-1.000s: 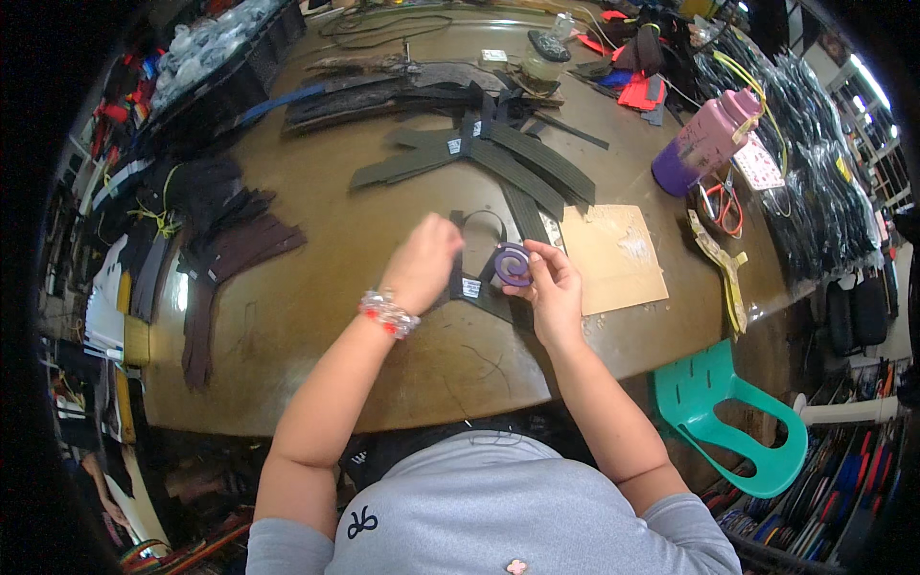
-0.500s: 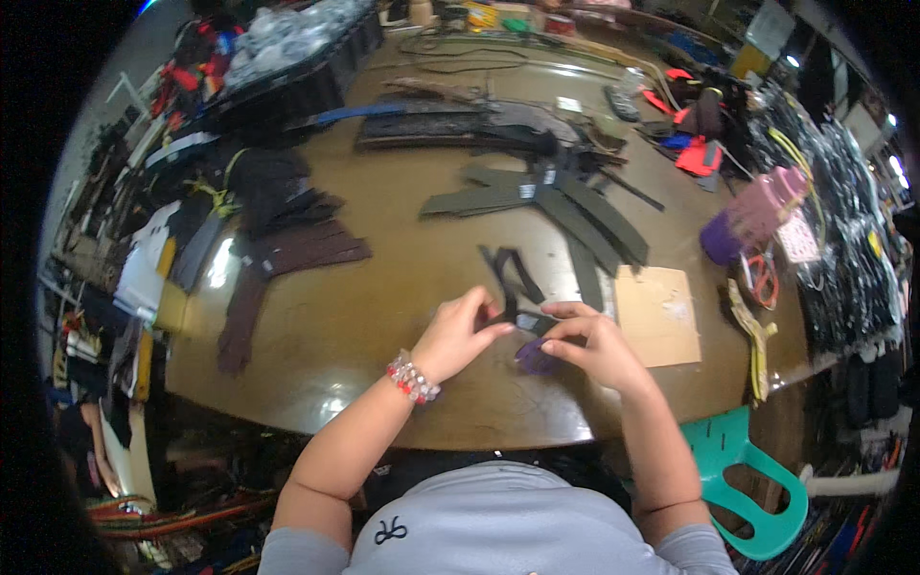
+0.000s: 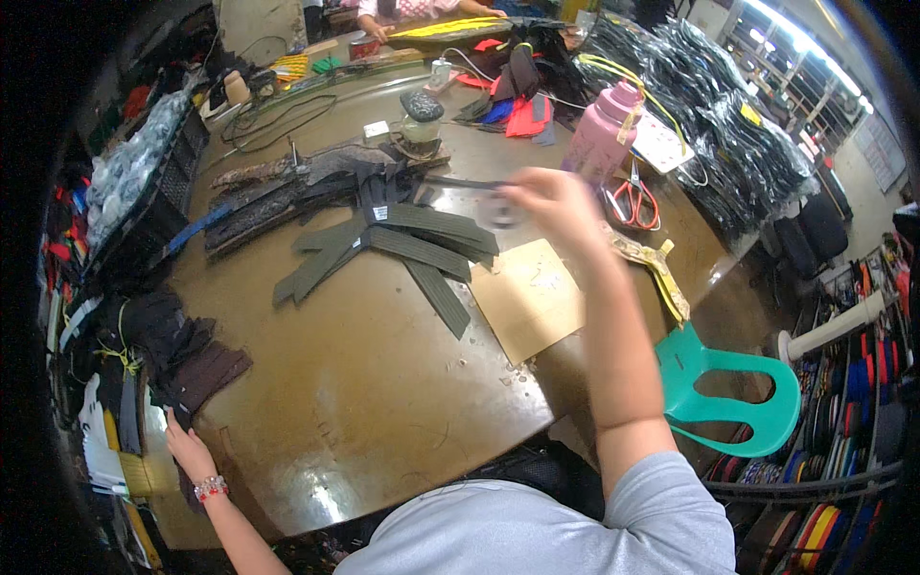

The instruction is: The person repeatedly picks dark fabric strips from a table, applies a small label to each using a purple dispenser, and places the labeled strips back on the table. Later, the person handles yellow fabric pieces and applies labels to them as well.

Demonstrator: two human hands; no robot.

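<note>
My left hand (image 3: 194, 453) is at the table's left edge, fingers stretched out against a pile of dark maroon fabric strips (image 3: 209, 379); whether it pinches one is hidden. Raised over the far right of the table, my right hand (image 3: 551, 199) has its fingers drawn together. A small dark thing (image 3: 502, 209) shows at its fingertips, too smeared by motion to name. Left of that hand lie fanned dark green ribbed strips (image 3: 422, 254) with small white labels. A flat piece of cardboard (image 3: 527, 305) sits below the hand.
A pink bottle (image 3: 599, 134) and red-handled scissors (image 3: 634, 203) stand and lie beyond my right hand. Plastic-wrapped black goods (image 3: 700, 115) are heaped at the right. A green chair (image 3: 738, 393) is by the near right edge. Across the table another person's hand (image 3: 381, 34) shows.
My hands have parted: the left went to the maroon strips, the right rose toward the far right. The dark looped strap and purple thing no longer show plainly. The view has turned right.
</note>
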